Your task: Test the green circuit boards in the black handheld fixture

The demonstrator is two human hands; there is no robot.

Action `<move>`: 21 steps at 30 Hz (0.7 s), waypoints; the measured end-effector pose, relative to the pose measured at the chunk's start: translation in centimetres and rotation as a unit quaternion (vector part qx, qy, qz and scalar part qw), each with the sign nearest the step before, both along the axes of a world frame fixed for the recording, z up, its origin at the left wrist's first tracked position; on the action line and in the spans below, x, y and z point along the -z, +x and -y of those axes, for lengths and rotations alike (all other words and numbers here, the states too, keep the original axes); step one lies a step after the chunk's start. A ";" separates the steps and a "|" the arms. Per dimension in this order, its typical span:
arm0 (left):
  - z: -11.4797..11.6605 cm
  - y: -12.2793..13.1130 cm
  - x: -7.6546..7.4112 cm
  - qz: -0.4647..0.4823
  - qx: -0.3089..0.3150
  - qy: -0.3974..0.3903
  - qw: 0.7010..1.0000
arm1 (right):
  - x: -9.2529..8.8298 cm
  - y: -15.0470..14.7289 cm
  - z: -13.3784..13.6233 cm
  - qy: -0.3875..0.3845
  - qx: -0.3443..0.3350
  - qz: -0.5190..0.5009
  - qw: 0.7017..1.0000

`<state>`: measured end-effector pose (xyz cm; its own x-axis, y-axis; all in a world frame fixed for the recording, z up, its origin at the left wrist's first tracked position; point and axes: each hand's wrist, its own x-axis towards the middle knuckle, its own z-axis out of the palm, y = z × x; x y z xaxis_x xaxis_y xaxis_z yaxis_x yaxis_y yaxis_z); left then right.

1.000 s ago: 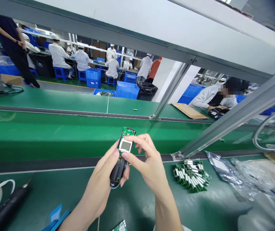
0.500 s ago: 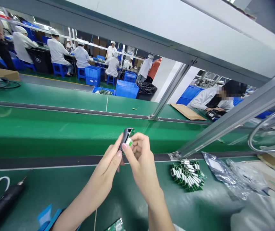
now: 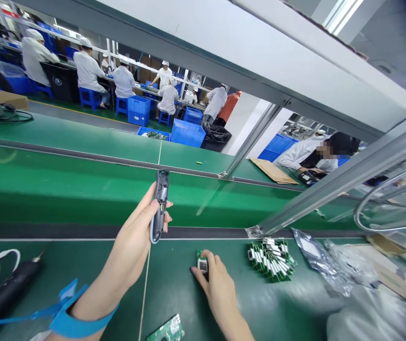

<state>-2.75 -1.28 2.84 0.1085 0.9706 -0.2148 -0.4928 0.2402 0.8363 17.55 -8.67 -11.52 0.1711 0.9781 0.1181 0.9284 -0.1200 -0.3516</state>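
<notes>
My left hand [image 3: 133,241] is shut around a dark grey plastic device housing [image 3: 160,203], which stands nearly upright above the bench. A blue wrist strap [image 3: 68,315] circles that wrist. My right hand [image 3: 219,284] rests lower on the green bench, its fingers on a small green circuit board with a white-framed display [image 3: 202,265]. The hand partly hides that board. A larger green circuit board [image 3: 169,329] lies at the bottom edge of the view, nearer to me than either hand.
A pile of green-and-white circuit boards [image 3: 272,259] and a silver anti-static bag [image 3: 316,260] lie to the right. A black handheld tool [image 3: 9,289] sits at the left. A metal frame post [image 3: 341,182] crosses the right side. Beyond the green conveyor belt [image 3: 82,199], a co-worker [image 3: 305,156] works among blue crates.
The small board with the display is now apart from the housing, down on the bench under my right hand. My left hand has raised the housing upright and moved it up and to the left.
</notes>
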 end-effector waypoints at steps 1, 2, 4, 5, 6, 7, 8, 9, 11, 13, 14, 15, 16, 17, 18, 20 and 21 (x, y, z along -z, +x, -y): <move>0.0 -0.1 0.0 0.002 0.002 0.001 1.000 | 0.1 -0.5 0.8 0.002 -0.001 0.001 1.000; 0.0 -0.1 0.0 0.004 0.003 0.002 1.000 | 0.2 -1.1 1.6 -0.008 -0.024 -0.003 1.000; 0.1 -0.1 0.0 0.003 0.007 0.006 1.000 | 0.6 -2.7 3.3 -0.058 -0.117 -0.024 0.991; 0.1 -0.1 0.0 0.000 0.009 0.008 1.000 | 1.0 -3.5 3.9 -0.085 -0.168 -0.035 0.981; 0.2 -0.1 0.0 -0.005 0.013 0.009 1.000 | 1.3 -4.3 4.4 -0.107 -0.207 -0.043 0.972; 0.2 -0.2 0.1 -0.009 0.019 0.009 1.000 | 1.6 -4.8 4.6 -0.121 -0.232 -0.045 0.964; 0.2 -0.2 0.1 -0.012 0.026 0.010 1.000 | 1.6 -5.1 4.4 -0.127 -0.245 -0.047 0.960; 0.1 -0.3 0.2 -0.013 0.035 0.011 0.999 | 1.2 -5.2 4.0 -0.127 -0.252 -0.057 0.958; 0.0 -0.4 0.3 -0.018 0.054 0.018 0.998 | -0.9 -4.8 2.3 -0.129 -0.245 -0.114 0.954; -0.1 -0.5 0.4 -0.047 0.079 0.030 0.995 | -4.7 -4.0 0.2 -0.133 -0.192 -0.219 0.947; -0.1 -0.6 0.5 -0.072 0.092 0.038 0.992 | -6.8 -3.5 -0.8 -0.122 -0.170 -0.257 0.943; -0.2 -0.5 0.5 -0.099 0.107 0.047 0.988 | -8.8 -3.1 -1.8 -0.087 -0.164 -0.283 0.941; -0.2 -0.5 0.5 -0.123 0.120 0.058 0.983 | -10.6 -2.7 -2.6 -0.053 -0.159 -0.310 0.936; -0.2 -0.4 0.4 -0.140 0.131 0.071 0.979 | -12.0 -2.5 -3.2 -0.026 -0.159 -0.336 0.928; -0.1 -0.3 0.4 -0.150 0.138 0.081 0.976 | -13.0 -2.4 -3.8 -0.007 -0.157 -0.364 0.918; 0.0 0.0 0.2 -0.159 0.138 0.089 0.974 | -13.9 -2.4 -4.5 -0.003 -0.137 -0.422 0.896; 0.1 0.1 0.1 -0.163 0.132 0.089 0.974 | -13.9 -2.6 -4.8 -0.007 -0.123 -0.451 0.884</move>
<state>-2.65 -1.42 2.75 0.3139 0.9429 -0.1115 -0.1349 0.1605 0.9778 14.94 -3.89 2.39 -0.0289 0.9991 0.0301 0.2702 0.0368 -0.9621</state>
